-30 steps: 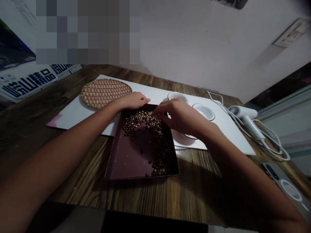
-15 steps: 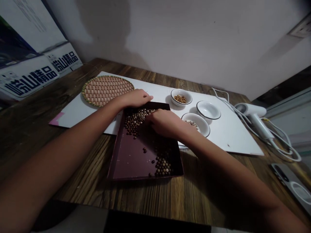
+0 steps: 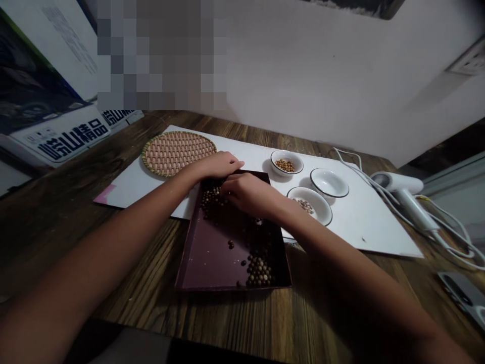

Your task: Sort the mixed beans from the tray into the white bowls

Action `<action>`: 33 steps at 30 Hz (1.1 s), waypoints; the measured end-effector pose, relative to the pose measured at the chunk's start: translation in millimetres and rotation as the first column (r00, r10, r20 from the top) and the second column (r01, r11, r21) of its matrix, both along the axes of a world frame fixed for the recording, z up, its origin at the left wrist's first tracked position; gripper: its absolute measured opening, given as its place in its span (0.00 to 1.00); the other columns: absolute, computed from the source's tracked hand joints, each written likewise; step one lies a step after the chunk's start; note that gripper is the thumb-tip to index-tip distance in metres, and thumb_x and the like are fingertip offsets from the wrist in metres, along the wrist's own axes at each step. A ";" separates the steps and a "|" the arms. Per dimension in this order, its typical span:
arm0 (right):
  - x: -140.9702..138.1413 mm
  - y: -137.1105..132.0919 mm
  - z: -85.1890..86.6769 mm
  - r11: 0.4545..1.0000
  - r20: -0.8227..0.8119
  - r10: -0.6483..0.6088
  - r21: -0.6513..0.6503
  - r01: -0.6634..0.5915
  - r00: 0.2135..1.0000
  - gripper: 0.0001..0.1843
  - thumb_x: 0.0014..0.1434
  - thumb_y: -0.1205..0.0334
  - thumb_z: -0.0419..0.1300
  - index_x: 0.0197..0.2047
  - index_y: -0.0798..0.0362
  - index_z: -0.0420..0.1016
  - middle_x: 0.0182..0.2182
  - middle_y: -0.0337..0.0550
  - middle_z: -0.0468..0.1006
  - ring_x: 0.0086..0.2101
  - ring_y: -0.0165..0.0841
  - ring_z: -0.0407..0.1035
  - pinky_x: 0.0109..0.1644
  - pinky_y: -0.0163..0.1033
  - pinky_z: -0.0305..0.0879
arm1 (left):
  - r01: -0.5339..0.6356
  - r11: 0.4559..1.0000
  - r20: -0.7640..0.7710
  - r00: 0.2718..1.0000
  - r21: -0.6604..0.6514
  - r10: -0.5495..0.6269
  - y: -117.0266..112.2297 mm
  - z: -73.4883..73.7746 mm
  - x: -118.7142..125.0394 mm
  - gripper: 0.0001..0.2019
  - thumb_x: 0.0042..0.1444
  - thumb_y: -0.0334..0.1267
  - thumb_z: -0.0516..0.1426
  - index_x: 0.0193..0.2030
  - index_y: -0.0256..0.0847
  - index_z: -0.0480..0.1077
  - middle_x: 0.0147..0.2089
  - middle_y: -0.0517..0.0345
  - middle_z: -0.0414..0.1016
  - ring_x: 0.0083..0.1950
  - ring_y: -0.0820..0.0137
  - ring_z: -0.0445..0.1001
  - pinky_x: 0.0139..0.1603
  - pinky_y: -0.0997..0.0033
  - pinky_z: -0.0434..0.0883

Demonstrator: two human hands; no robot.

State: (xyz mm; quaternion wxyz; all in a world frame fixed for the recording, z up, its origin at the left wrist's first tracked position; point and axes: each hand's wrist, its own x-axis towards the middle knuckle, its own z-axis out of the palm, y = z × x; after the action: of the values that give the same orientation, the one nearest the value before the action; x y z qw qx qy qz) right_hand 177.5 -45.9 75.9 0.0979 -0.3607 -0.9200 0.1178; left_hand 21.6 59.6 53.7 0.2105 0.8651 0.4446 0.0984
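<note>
A shallow dark maroon box (image 3: pixel 212 258) lies on the table, its near end toward me. Loose round beads (image 3: pixel 259 270) in brown and tan tones gather in its near right corner, and more beads (image 3: pixel 210 197) lie at its far left. My left hand (image 3: pixel 222 164) is closed over the far rim of the box, its fingers partly hidden. Inside the box, my right hand (image 3: pixel 250 194) is low over the far beads with fingers curled together; whatever they pinch is hidden beneath the hand.
On a white board (image 3: pixel 364 222) stand a bowl (image 3: pixel 287 171) of golden-brown beads, a bowl (image 3: pixel 322 210) with pale beads and another white bowl (image 3: pixel 329 189). A round woven tray (image 3: pixel 178 151) lies left. At right are a white hair dryer (image 3: pixel 413 202) with its cord and a phone (image 3: pixel 462 293).
My right hand has shifted slightly left over the far beads, covering more of them. The left hand keeps its place at the rim. The whole view has tilted up a little.
</note>
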 end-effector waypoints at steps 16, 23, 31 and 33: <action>-2.4 -2.0 -18.3 0.999 0.119 -0.041 0.029 0.038 0.992 0.13 0.67 0.70 0.52 0.42 0.54 0.78 0.43 0.48 0.81 0.39 0.34 0.71 0.40 0.40 0.59 | -0.033 0.999 -0.015 0.999 -0.003 0.033 -0.6 0.9 2.2 0.23 0.65 0.54 0.50 0.24 0.41 0.66 0.28 0.52 0.73 0.31 0.65 0.66 0.35 0.64 0.57; -3.0 -2.1 -14.6 1.000 0.069 0.012 0.022 -0.013 0.998 0.13 0.68 0.69 0.53 0.45 0.55 0.80 0.45 0.47 0.81 0.41 0.34 0.71 0.43 0.40 0.60 | -0.035 0.999 -0.009 0.999 -0.003 0.035 -0.5 -0.2 1.6 0.22 0.63 0.54 0.51 0.24 0.42 0.65 0.27 0.53 0.73 0.30 0.65 0.65 0.33 0.64 0.57; -7.7 -3.0 -23.0 0.998 0.121 0.018 0.061 -0.025 0.992 0.15 0.70 0.70 0.51 0.44 0.56 0.80 0.45 0.49 0.82 0.38 0.35 0.71 0.37 0.40 0.58 | -0.025 1.000 -0.047 0.999 0.008 0.025 0.1 0.4 1.4 0.23 0.64 0.56 0.49 0.25 0.42 0.66 0.29 0.51 0.74 0.32 0.63 0.67 0.35 0.64 0.59; -9.1 -4.3 -23.6 0.995 0.141 0.021 0.090 -0.034 0.990 0.15 0.70 0.72 0.51 0.43 0.56 0.80 0.43 0.50 0.82 0.37 0.35 0.71 0.36 0.41 0.58 | -0.026 1.000 -0.044 0.999 0.003 0.026 -0.5 1.4 1.8 0.23 0.63 0.56 0.49 0.26 0.42 0.66 0.30 0.51 0.75 0.33 0.62 0.68 0.35 0.64 0.59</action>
State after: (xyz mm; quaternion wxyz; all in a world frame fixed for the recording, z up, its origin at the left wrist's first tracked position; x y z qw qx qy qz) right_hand 168.4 -50.2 52.3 0.0480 -0.3507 -0.9339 0.0511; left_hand 23.3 59.1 55.2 0.1983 0.8615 0.4601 0.0826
